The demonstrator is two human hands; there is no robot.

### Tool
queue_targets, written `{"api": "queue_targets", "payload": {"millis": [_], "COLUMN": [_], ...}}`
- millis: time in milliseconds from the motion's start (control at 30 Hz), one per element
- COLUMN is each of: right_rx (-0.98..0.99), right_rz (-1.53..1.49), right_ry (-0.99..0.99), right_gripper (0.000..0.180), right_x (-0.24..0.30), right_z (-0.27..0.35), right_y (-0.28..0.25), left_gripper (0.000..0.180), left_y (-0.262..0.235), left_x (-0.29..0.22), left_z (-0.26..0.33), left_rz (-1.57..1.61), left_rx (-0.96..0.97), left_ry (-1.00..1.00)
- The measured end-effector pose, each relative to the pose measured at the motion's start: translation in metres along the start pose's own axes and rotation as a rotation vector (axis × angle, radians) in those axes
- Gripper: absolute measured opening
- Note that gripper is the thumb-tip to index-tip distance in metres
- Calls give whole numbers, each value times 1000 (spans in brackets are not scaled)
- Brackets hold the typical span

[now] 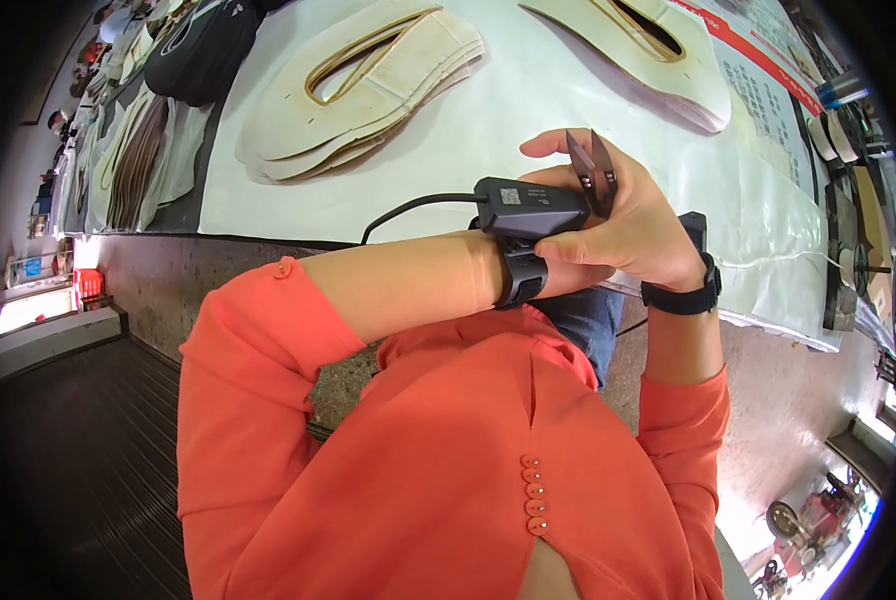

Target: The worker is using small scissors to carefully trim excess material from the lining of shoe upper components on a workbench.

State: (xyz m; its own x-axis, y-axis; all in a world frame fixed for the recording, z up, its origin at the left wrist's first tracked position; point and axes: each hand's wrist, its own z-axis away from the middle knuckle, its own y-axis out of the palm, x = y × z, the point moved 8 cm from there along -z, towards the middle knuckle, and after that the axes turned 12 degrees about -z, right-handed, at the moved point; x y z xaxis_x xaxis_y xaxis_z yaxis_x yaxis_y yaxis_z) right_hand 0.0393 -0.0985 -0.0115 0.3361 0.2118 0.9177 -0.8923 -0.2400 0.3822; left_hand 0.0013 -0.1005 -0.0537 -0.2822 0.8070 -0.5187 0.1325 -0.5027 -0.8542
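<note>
My right hand (pixel 643 230) is curled round a pair of dark thread snips (pixel 596 185), whose two pointed blades stick out away from me and stand apart. Its thumb and fingers also reach round the black box-shaped device (pixel 530 207) strapped on my left wrist. A black cable runs from that device to the left. Bent across my front, my left arm ends in the left hand (pixel 580 280), mostly hidden behind the device and my right hand. Its fingers do not show. Another black strap (pixel 683 295) circles my right wrist.
On the white-covered table (pixel 298 215) lie a stack of cream shoe-upper pieces (pixel 388 100) and a second such stack (pixel 688 85) at the far right. A black bag (pixel 200 55) and hanging strips (pixel 133 165) are at the left. Thread spools (pixel 836 138) stand at the right edge.
</note>
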Motion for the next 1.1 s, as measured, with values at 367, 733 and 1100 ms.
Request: {"api": "queue_targets", "payload": {"millis": [367, 733, 1100], "right_rx": [-35, -53, -311], "right_rz": [49, 182, 127], "right_ry": [6, -16, -162], "right_gripper": [65, 66, 57], "right_x": [9, 14, 17], "right_z": [2, -1, 12], "right_y": [5, -1, -26], "left_gripper": [23, 25, 27], "left_y": [-4, -2, -2], "left_x": [7, 12, 27], "left_z": [-2, -5, -24], "left_rz": [-14, -19, -17], "left_rx": [29, 73, 117], "left_ry": [-23, -37, -46]}}
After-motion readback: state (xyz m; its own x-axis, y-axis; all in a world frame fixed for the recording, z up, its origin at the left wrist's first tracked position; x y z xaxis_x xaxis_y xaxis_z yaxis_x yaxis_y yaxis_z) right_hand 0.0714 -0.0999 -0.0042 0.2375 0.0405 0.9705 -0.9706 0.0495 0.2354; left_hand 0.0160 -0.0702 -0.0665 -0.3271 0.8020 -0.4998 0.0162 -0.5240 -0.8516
